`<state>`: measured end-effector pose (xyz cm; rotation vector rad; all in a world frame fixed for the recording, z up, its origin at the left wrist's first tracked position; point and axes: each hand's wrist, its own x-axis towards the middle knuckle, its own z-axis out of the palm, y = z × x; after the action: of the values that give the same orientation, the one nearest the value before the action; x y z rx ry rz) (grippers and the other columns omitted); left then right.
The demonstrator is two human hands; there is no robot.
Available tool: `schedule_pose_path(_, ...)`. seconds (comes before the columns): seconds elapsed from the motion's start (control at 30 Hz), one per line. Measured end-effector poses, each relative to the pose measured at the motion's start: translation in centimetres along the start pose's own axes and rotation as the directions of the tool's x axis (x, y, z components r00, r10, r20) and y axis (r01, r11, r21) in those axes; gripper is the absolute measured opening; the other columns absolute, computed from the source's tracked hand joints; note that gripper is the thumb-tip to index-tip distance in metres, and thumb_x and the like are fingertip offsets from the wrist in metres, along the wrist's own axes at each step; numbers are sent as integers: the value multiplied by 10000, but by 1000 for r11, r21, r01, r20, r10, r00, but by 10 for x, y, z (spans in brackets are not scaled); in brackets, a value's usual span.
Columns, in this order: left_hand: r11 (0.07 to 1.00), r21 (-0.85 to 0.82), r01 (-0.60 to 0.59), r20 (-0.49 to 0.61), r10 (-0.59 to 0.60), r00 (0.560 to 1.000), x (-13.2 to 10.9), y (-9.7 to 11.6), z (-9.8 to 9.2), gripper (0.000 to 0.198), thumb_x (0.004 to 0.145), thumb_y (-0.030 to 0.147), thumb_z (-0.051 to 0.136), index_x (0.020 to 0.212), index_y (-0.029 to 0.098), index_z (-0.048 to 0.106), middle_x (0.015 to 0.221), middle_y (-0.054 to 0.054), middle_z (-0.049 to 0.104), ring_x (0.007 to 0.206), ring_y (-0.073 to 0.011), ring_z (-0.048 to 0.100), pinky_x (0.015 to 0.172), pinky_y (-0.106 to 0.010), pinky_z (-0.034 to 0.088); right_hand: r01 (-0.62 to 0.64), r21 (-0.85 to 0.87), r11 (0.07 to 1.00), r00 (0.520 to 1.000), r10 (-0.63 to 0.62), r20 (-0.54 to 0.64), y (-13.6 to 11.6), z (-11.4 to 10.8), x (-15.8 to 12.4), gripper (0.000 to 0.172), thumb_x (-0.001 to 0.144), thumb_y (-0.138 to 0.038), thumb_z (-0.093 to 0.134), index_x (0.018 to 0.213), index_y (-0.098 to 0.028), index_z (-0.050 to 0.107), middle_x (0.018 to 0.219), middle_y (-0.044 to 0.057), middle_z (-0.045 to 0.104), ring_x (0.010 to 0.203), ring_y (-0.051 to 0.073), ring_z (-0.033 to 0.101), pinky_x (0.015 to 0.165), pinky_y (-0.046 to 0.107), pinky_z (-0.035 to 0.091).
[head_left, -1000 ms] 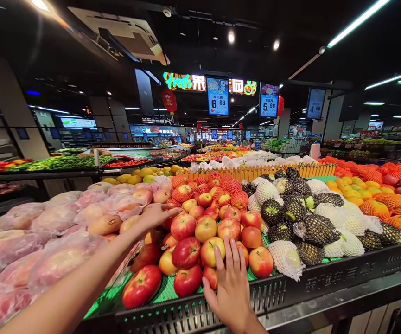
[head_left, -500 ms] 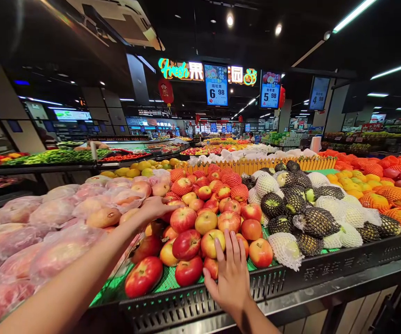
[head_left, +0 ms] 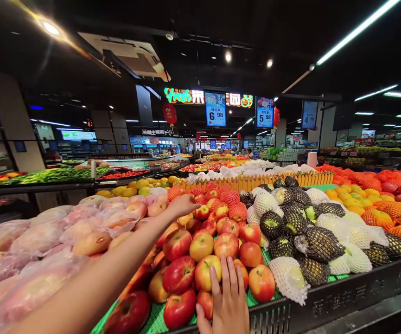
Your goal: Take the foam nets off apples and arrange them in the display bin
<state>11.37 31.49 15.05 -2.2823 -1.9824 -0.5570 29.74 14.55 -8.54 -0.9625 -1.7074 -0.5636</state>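
Note:
Several red and yellow apples (head_left: 178, 275) lie heaped on a green liner in a black slotted crate. My left hand (head_left: 184, 205) reaches across to the back of the heap, just above the apples there and close to ones in red foam nets (head_left: 228, 198). Its fingers point down and to the right, and their tips are hidden, so its grip does not show. At the front of the heap my right hand (head_left: 228, 297) is open, its fingers stretched forward against a yellow-red apple (head_left: 207, 272). No apple is held in it.
Large plastic-wrapped fruits (head_left: 29, 239) are piled on the left. To the right lie fruits in black nets (head_left: 320, 236) and white foam nets (head_left: 288, 278). A low yellow fence (head_left: 249, 182) runs behind, and the crate's black front wall (head_left: 346, 299) borders the near side.
My left hand has moved right and farther back over the heap, away from the apple it was beside. My right hand stays at the front apples. The view has tilted up.

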Motion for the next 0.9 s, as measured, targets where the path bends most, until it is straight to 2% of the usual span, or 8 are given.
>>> schedule_pose_path(0.1,995,14,-96,60,95,994,27,65,17,290,815,347,664,1030,156,704,1136,-119,732,1060,-258,666,877,-315,487,-18,28,999,999,19,-41,-1,6,-2,699,930,-376,612,1545,-128,390,1609,203,305,1483,373,277,1154,580,306)
schedule_pose_path(0.23,990,17,-143,168,138,976,51,133,48,311,825,426,736,953,144,710,985,-91,744,931,-221,689,855,-325,528,-34,80,996,992,44,-117,-1,8,-1,604,1008,-444,556,1529,-154,453,1583,167,377,1468,340,328,1191,514,236)
schedule_pose_path(0.33,995,61,-80,42,78,996,65,156,61,466,899,500,642,1146,105,665,1165,-180,697,1096,-304,659,927,-395,518,-12,85,996,987,25,-160,-1,11,0,566,1043,-481,504,1498,-145,497,1552,179,420,1456,332,355,1183,491,237)
schedule_pose_path(0.47,992,105,70,-109,-58,992,84,151,67,797,844,567,696,1461,123,455,1571,-278,364,1438,-457,385,1083,-506,434,-26,80,996,969,45,-242,-2,24,1,523,1024,-428,501,1470,-154,522,1526,176,458,1440,322,385,1142,497,303)
schedule_pose_path(0.57,988,111,105,-10,-104,995,94,137,71,843,729,616,813,1363,124,556,1462,-257,514,1317,-413,540,1035,-509,493,-34,67,997,941,54,-335,-3,34,1,491,1026,-427,511,1441,-167,547,1492,167,502,1426,313,406,1146,495,292)
schedule_pose_path(0.67,992,108,63,13,-65,998,96,129,73,692,777,559,797,1269,115,600,1315,-192,640,1189,-313,635,999,-455,525,-30,56,998,954,46,-298,-2,35,1,540,1057,-507,482,1466,-158,529,1489,176,503,1424,318,406,1164,501,271)
schedule_pose_path(0.77,994,102,27,-67,-20,998,90,125,63,718,735,495,827,1289,120,567,1288,-184,642,1180,-328,632,972,-427,531,-27,68,997,978,40,-204,-3,26,-2,601,1038,-516,521,1516,-154,480,1532,177,451,1436,332,385,1178,505,265)
schedule_pose_path(0.9,996,85,1,-242,19,970,72,118,25,806,688,446,837,1335,95,506,1400,-250,509,1241,-396,573,990,-426,513,-45,121,992,992,59,-115,-5,16,-5,667,985,-464,603,1552,-155,436,1580,169,381,1464,356,327,1217,526,207)
